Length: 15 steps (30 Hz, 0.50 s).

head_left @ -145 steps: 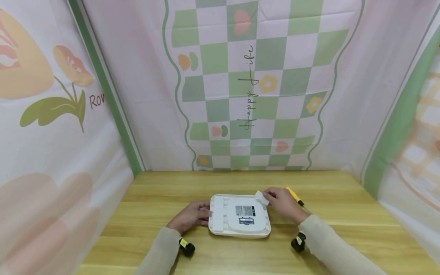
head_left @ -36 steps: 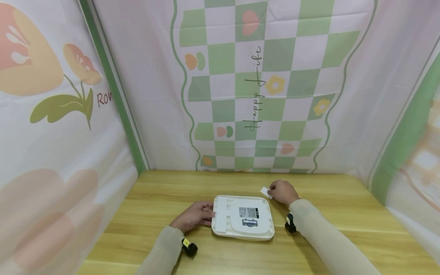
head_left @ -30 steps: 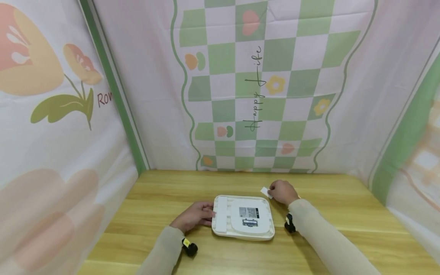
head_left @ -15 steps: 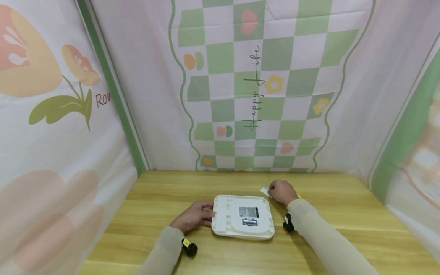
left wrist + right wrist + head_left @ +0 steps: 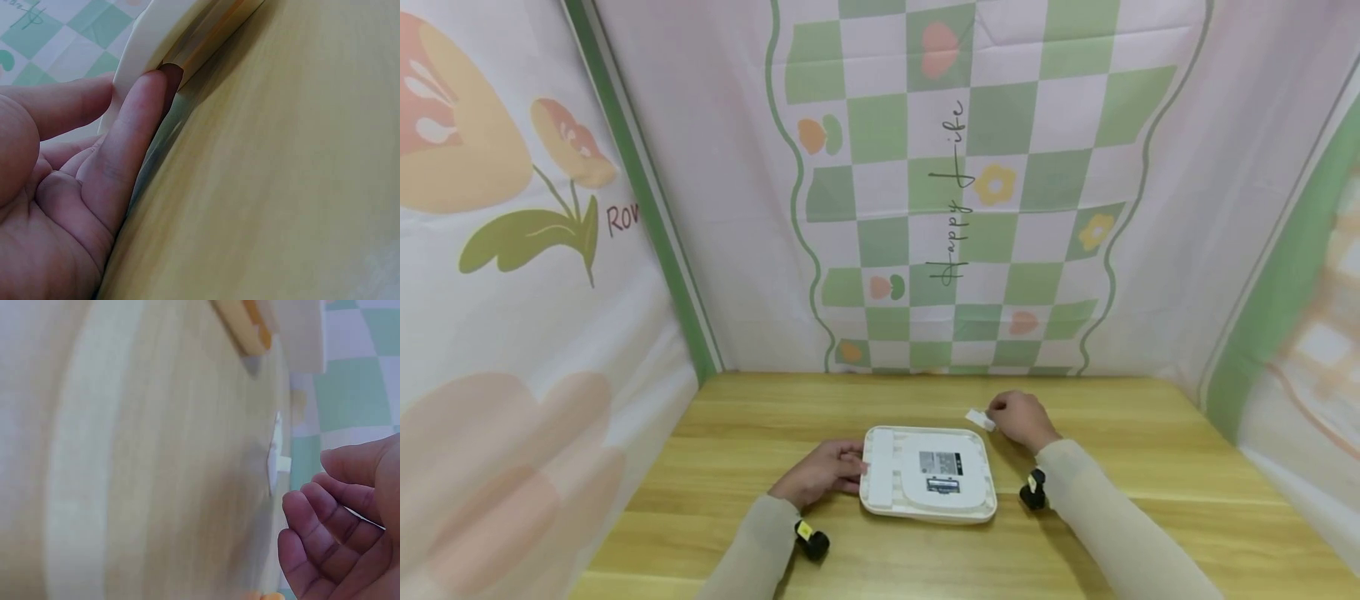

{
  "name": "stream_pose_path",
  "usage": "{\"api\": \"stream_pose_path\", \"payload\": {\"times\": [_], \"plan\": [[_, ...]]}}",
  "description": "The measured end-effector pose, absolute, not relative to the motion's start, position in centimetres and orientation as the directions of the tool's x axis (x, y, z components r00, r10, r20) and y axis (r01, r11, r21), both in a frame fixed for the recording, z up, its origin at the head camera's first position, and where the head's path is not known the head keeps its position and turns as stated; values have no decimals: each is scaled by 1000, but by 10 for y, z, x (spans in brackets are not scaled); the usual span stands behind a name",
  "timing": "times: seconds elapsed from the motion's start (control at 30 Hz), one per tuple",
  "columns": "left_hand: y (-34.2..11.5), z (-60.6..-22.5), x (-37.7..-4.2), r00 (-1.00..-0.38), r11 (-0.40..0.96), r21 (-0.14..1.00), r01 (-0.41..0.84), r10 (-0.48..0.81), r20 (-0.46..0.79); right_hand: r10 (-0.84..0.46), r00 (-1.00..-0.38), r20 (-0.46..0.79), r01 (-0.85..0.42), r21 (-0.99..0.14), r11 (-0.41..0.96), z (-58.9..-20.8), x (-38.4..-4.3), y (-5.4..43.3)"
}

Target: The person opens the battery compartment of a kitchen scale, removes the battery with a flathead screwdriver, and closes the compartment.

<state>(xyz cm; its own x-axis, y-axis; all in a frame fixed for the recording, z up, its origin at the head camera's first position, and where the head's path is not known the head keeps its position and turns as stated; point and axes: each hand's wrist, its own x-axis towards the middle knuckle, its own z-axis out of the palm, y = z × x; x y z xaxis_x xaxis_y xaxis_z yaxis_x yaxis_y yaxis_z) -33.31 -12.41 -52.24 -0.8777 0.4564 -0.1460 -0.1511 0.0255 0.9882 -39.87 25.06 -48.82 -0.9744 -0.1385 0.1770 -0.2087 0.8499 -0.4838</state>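
Observation:
A white kitchen scale [image 5: 882,471] lies upside down on the table, its battery slot [image 5: 942,485] uncovered and a battery showing inside. My left hand [image 5: 822,473] grips its left edge; in the left wrist view one digit is on the rim of the scale [image 5: 140,56] and another is at its lower side. Just beyond the scale's far right corner, a small white battery cover [image 5: 980,419] rests on the table. My right hand [image 5: 1021,417] is beside this cover, and the right wrist view shows a gap between its loosely bent fingers and the cover [image 5: 273,459].
The wooden table [image 5: 760,408] reaches back to a printed checkered curtain [image 5: 985,275], with more curtain on both sides. A rounded orange tip [image 5: 272,595] peeks in at the bottom of the right wrist view.
My right hand has carried the battery cover from over the scale's corner to the table behind it and let go. My left hand has kept its grip. A yellow-handled screwdriver seen earlier is now hidden.

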Motion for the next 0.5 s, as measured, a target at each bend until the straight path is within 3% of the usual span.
{"api": "stream_pose_path", "payload": {"times": [0.5], "plan": [[-124,-525,-335,-880,45,985,-166,443,-169,-118,-952,283,-267,-576,773,-485,-377,264]]}}
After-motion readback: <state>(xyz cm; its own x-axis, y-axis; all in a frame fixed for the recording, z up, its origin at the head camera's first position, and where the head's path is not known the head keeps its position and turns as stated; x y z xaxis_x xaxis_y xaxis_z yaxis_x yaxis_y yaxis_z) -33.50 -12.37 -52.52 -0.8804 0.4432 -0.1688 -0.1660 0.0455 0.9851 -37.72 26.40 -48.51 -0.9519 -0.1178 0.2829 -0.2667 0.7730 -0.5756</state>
